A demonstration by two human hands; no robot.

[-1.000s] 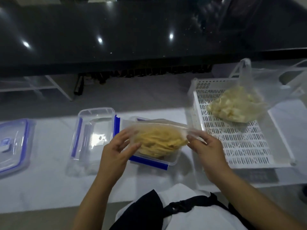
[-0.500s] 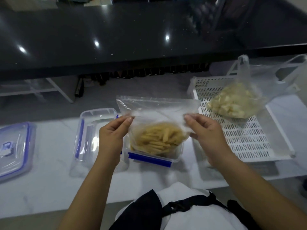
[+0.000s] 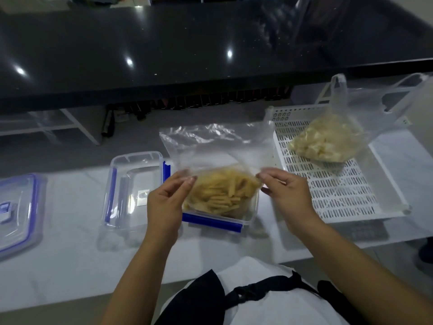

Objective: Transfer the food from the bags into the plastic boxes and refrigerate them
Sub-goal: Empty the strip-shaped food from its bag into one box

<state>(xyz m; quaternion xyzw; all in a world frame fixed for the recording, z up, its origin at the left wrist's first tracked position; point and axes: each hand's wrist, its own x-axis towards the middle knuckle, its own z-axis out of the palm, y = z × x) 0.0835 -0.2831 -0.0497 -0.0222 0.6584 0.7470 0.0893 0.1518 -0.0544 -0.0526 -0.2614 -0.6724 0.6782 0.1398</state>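
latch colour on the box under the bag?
Blue latch, clear plastic box; head view.

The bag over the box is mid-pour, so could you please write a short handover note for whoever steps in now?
Left hand and right hand each pinch the clear bag, upended over the open box.
Yellow sticks lie in the box, partly inside the bag.
Lid lies left; second bag waits in the white tray.
Left: pull the bag free, lid on, second bag, refrigerate.

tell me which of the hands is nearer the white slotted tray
Right. The right hand pinches the bag just beside the white slotted tray; the left hand is across the box, farther off.
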